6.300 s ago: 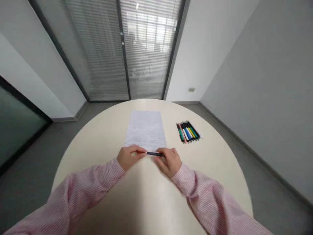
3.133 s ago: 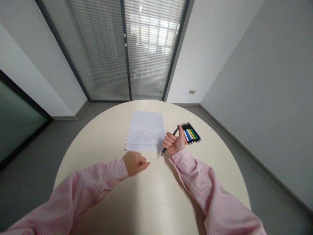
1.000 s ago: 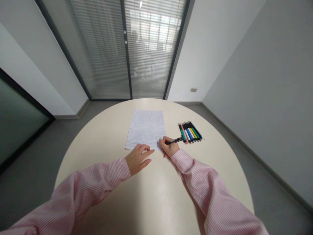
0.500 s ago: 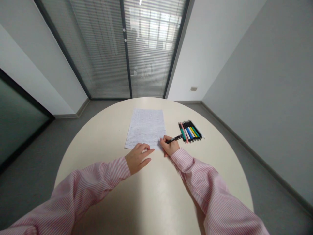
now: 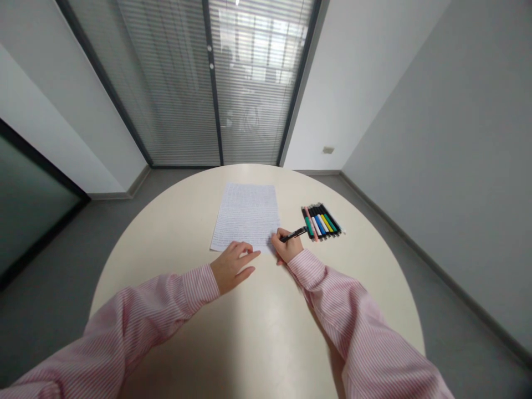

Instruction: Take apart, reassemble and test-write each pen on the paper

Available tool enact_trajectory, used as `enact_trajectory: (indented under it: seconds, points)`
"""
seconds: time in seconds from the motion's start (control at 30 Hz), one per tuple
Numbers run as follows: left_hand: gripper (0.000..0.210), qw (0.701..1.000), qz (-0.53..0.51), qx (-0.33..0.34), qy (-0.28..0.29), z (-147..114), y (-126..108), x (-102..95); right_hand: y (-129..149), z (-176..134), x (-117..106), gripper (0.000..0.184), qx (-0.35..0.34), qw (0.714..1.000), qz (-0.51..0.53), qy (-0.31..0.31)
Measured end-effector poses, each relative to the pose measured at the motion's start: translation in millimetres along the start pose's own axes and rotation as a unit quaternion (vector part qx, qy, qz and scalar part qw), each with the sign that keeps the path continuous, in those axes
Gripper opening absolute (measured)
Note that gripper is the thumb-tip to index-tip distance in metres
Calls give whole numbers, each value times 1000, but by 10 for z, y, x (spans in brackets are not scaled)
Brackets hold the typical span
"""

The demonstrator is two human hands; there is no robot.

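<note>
A sheet of paper [image 5: 248, 213] covered in lines of handwriting lies on the table in front of me. My left hand [image 5: 233, 267] rests at its lower edge, fingers spread and holding nothing. At the lower right corner of the sheet, my right hand [image 5: 287, 246] is closed around a black pen [image 5: 294, 235]. The pen slants up to the right, and its tip is hidden by my fingers. Just right of that hand, several markers and pens [image 5: 321, 221] lie side by side in a row, with green, pink, white, blue, yellow and black among them.
The round cream table [image 5: 174, 221] carries all of this. Behind it stands a glass partition [image 5: 183, 100] with blinds and dark frames. White walls [image 5: 436, 183] rise on both sides, and a socket plate [image 5: 328, 150] sits low on the wall.
The whole view has shifted slightly, so everything sits a little further left and up. Both hands keep nearly the same pose, with the pen still in the right one.
</note>
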State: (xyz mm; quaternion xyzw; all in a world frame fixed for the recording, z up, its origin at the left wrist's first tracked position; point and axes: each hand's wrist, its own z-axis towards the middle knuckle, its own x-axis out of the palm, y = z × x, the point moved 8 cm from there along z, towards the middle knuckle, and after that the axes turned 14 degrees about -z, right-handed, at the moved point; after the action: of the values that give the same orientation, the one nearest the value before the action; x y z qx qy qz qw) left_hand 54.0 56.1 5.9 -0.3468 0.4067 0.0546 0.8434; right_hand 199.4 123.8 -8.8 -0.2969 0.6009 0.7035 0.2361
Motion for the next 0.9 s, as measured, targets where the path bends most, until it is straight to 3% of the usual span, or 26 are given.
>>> enact_trajectory:
  seconds: [0.23, 0.37, 0.5, 0.67, 0.8, 0.9]
  points:
    - [37, 1000, 3, 5, -1, 2, -2, 0, 16, 0, -27, 28, 0, 1000, -3, -10]
    - [37, 1000, 3, 7, -2, -1, -2, -5, -16, -38, -117, 34, 63, 992, 100, -42]
    - [36, 1000, 4, 11, -2, -5, -1, -5, -35, -63, -210, 42, 109, 964, 240, -46]
    - [38, 1000, 1, 12, -1, -9, 11, 4, 121, -11, -158, 59, 88, 920, 379, 49]
    - [38, 1000, 1, 4, 2, -6, 17, 7, 205, 27, -211, 37, 62, 903, 425, 11]
    - [38, 1000, 2, 3, 2, -2, 6, 2, 300, -12, -156, 38, 63, 874, 478, 60]
